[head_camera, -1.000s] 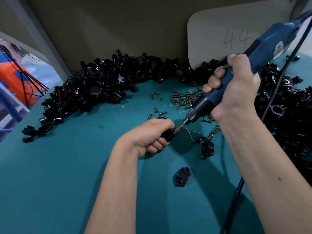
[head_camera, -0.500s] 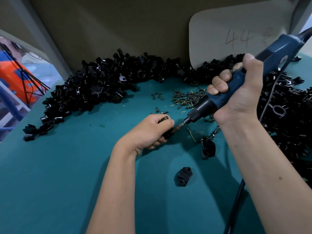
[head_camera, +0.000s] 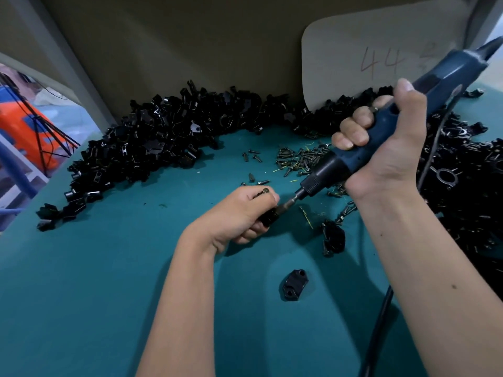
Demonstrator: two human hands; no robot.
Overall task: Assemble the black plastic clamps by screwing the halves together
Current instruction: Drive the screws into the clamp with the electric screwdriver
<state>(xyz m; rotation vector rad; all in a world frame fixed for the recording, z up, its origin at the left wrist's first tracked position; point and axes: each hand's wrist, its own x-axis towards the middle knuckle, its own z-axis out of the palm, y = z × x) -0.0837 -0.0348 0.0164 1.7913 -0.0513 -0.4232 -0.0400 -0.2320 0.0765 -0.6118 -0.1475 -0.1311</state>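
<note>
Seen from above, a person works at a teal table (head_camera: 81, 295). The left hand (head_camera: 239, 210) curls its grip around a small black clamp (head_camera: 268, 217) held just above the table, with a spare screw (head_camera: 264, 190) pinched near the thumb. The right hand (head_camera: 386, 142) grips a blue electric screwdriver (head_camera: 362, 151), its bit touching the clamp. A loose clamp half (head_camera: 295, 285) lies nearer the person. Screws (head_camera: 299, 159) and heaps of black parts (head_camera: 152, 142) lie behind.

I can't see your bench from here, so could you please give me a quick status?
Left hand grips clamp. Right hand grips electric screwdriver, bit at clamp. Nothing in the way.
</note>
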